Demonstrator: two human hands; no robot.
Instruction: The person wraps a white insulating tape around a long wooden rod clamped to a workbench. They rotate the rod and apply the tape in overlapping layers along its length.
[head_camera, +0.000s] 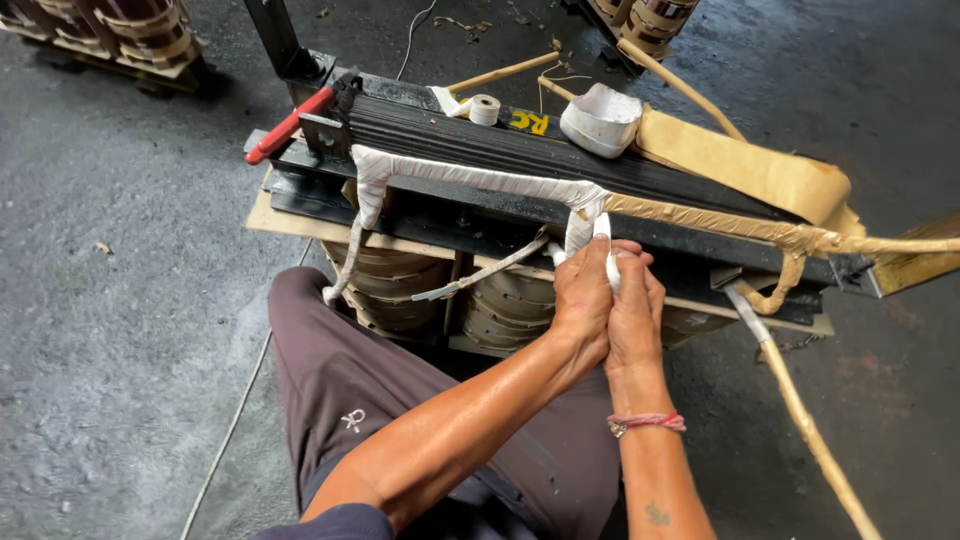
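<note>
- A pallet (130, 62) with brown wound coils sits on the grey concrete floor (110, 330) at the far left.
- A tool with red handles (290, 125) lies at the left end of the black metal frame (480, 140), its handles sticking out past the edge.
- A conductor wrapped in white tape (470, 175) runs along the front of the frame and bends down at its left end, where a loose strip hangs over the brown coils (390, 285) under the frame.
- A small roll of white tape (484, 109) stands on top of the frame, just beside a thin tan rod.
- The person's knee, in dark trousers (340, 370), rests close against the coils.
- The left hand (582, 300) is closed around the white tape strip (603, 240) at the right-hand bend of the wrapped conductor, fingers curled on it.
- The right hand (632, 305) presses against the left one and pinches the same strip with its fingertips; a pink band circles that wrist.
- A white bowl (600, 120) sits on top of the frame, above and behind the hands.
- To the right, the conductor goes on in tan paper wrapping (720, 222), with a broad tan strip folded above it.
- A long tan-wrapped lead (810, 430) slopes down toward the floor at the far right.
</note>
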